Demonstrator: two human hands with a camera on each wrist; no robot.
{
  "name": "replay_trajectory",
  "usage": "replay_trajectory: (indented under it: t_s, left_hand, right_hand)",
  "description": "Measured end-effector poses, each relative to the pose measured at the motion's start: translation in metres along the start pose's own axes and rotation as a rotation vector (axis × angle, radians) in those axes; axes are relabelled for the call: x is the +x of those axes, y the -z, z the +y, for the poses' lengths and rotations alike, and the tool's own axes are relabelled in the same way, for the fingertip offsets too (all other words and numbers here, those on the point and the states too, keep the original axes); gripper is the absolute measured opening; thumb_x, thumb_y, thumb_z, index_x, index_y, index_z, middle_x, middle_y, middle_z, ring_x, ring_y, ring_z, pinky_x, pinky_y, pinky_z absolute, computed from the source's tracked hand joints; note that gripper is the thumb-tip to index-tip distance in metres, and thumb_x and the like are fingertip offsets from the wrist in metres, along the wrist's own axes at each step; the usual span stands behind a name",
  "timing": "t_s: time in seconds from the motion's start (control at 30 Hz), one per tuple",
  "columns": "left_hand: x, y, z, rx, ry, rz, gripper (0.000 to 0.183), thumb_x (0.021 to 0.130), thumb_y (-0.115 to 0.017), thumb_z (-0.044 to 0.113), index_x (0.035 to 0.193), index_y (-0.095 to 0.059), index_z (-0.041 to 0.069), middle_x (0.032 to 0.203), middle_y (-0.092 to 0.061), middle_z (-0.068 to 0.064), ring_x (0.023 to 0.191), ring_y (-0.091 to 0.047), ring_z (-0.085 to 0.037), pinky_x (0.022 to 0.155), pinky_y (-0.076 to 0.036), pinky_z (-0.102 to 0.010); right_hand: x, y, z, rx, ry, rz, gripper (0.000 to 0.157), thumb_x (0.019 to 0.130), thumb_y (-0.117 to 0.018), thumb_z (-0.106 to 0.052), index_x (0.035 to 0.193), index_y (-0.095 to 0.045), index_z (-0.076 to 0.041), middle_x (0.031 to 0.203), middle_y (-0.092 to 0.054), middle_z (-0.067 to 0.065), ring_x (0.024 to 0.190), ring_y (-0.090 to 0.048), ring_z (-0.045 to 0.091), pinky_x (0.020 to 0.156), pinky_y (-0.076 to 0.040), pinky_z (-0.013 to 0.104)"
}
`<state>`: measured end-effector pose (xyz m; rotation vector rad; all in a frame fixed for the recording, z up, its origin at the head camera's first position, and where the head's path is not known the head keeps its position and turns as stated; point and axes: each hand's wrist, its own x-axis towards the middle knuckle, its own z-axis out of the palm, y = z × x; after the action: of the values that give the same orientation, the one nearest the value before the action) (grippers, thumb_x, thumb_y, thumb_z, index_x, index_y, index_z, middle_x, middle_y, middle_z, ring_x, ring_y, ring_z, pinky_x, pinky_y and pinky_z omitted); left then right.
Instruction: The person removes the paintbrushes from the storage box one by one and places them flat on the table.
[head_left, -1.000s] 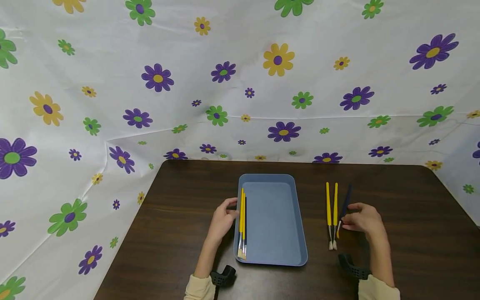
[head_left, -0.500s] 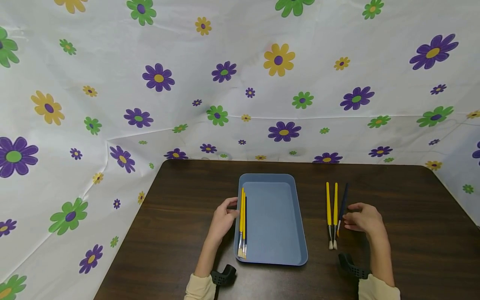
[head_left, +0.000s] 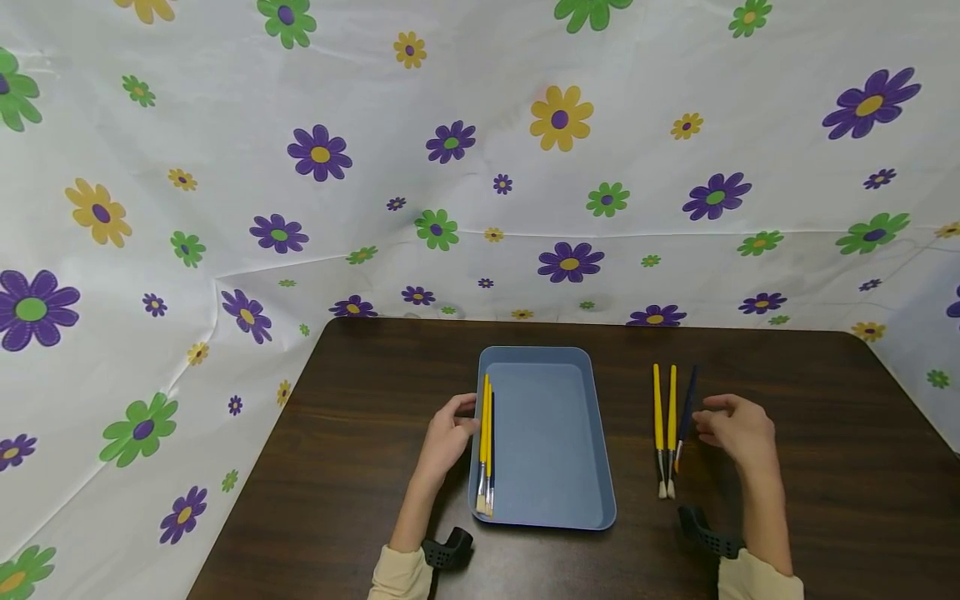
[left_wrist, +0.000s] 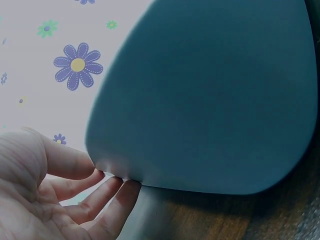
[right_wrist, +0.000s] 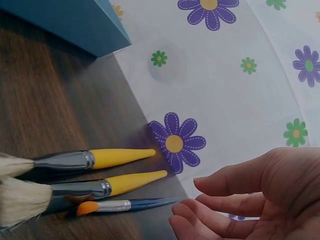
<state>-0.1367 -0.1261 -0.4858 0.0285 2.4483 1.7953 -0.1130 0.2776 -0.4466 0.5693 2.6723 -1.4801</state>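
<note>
At the left rim of the grey-blue tray [head_left: 551, 442] is my left hand [head_left: 444, 443], its fingertips touching the tray's edge [left_wrist: 210, 100] in the left wrist view. Several paintbrushes [head_left: 486, 442], yellow- and dark-handled, lie along the tray's left wall. My right hand [head_left: 738, 429] hovers with loosely bent fingers just right of a dark blue paintbrush [head_left: 687, 408], holding nothing. That brush has an orange tip [right_wrist: 88, 208]. Beside it lie two yellow-handled paintbrushes [head_left: 658, 408] with pale bristles [right_wrist: 22, 202], bristle ends toward me.
The brown wooden table [head_left: 360, 417] has rounded far corners. Behind it hangs a white cloth [head_left: 637, 67] printed with flowers. A black wrist mount [head_left: 448, 550] sits on the left wrist, another black mount [head_left: 708, 537] on the right.
The dark blue paintbrush has shifted left toward the yellow ones and come out of my right hand. That hand has drawn slightly away to the right. My left hand stays put.
</note>
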Motion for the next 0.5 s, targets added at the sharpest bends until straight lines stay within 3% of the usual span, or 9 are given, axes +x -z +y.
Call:
replay_trajectory:
  t_s: [0.2,0.5]
  left_hand:
    - [-0.0012,0.0,0.0004,-0.009,-0.013,-0.002,0.045,0.094,-0.062,0.003,0.138,-0.06,-0.004,0.13,-0.064,-0.023,0.103,-0.068,-0.032,0.082,-0.052,-0.041]
    - [-0.0038,0.0013,0.0034,-0.033,0.004,-0.012,0.045,0.095,-0.062,0.004,0.139,-0.06,-0.004,0.132,-0.063,-0.023,0.104,-0.067,-0.032,0.078,-0.051,-0.037]
  right_hand:
    - [-0.0022,-0.0005,-0.0024,0.012,0.005,0.011,0.043,0.101,-0.059,-0.006,0.133,-0.051,0.022,0.085,-0.071,0.01,0.067,-0.065,0.004,0.065,-0.059,0.027]
    - [-0.0061,-0.0016,-0.0063,0.033,0.042,-0.002,0.042,0.105,-0.056,-0.011,0.133,-0.052,0.021,0.094,-0.071,0.014,0.07,-0.065,0.002,0.066,-0.058,0.023]
